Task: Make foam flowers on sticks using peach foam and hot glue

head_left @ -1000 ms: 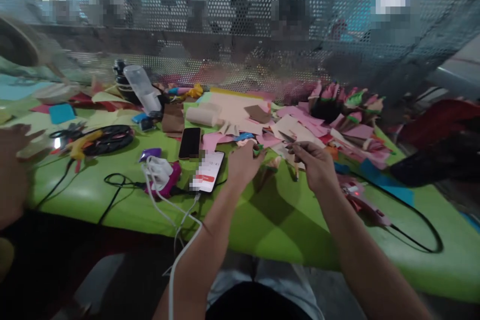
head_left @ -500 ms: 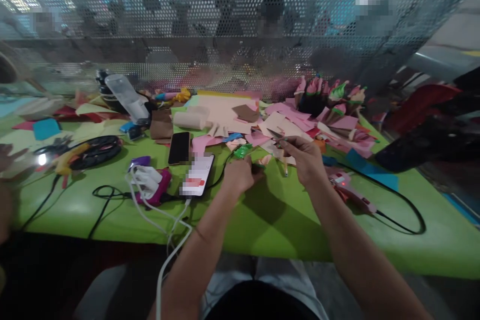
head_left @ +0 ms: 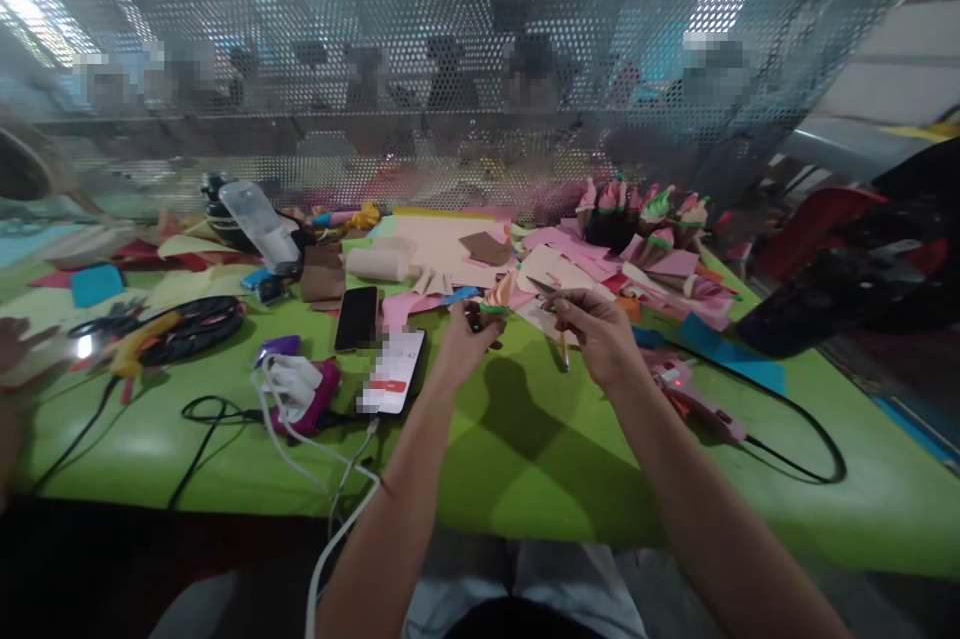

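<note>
My left hand (head_left: 466, 337) is closed round a small craft ice-cream cone, its peach swirl (head_left: 498, 293) rising above my fingers with a green band beneath it. The lower part is hidden by the fingers. To the right, my right hand (head_left: 592, 324) pinches a slim, dark, pointed metal tool (head_left: 540, 286), whose tip points left toward the cone without touching it; its exact kind is unclear. Just below that hand a thin stick-like tool (head_left: 565, 354) lies on the green table (head_left: 525, 479). Similar cones with pink and green swirls (head_left: 656, 204) stand at the back right.
A pink glue gun (head_left: 697, 394) with a black cable lies right of my forearm. Two phones (head_left: 358, 319), a magenta plug adapter (head_left: 315, 399) and white cables are at left. Coloured sheets (head_left: 442, 239) cover the back, before a perforated metal screen (head_left: 450, 149). Another person's hand (head_left: 22, 344) shows far left.
My left hand has turned and raised the cone, so its peach swirl now shows upright where green showed before. My right hand keeps the pointed tool. The view has tilted slightly up.
</note>
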Available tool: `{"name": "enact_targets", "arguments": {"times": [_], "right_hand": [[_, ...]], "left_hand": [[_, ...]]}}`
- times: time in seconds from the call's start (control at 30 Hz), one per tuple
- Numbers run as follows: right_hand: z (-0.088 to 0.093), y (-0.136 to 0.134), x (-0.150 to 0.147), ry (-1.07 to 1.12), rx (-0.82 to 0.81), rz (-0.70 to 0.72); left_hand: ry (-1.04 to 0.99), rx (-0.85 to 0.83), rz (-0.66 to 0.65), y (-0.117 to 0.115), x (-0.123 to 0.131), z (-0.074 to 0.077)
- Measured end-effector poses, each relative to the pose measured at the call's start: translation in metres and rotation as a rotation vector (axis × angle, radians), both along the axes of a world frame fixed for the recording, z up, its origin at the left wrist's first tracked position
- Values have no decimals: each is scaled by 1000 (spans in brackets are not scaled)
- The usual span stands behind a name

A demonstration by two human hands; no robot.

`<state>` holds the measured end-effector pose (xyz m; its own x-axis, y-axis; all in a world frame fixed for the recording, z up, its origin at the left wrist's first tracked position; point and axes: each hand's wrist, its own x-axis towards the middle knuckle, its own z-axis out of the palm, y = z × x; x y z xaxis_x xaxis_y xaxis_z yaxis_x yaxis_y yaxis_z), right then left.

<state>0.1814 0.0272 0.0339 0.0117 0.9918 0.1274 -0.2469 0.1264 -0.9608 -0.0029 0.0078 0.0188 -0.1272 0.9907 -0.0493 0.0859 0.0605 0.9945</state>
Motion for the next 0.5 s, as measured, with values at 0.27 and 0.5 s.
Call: {"name": "enact_targets", "arguments": {"times": [0.27,0.5], "right_hand": [[-1,0,-1,1,-7,-3],[-6,1,0,-31,30,-39]], "left_hand": [[-128,-36,-19,0,5,1],[-75,80,78,3,7,-6]]}}
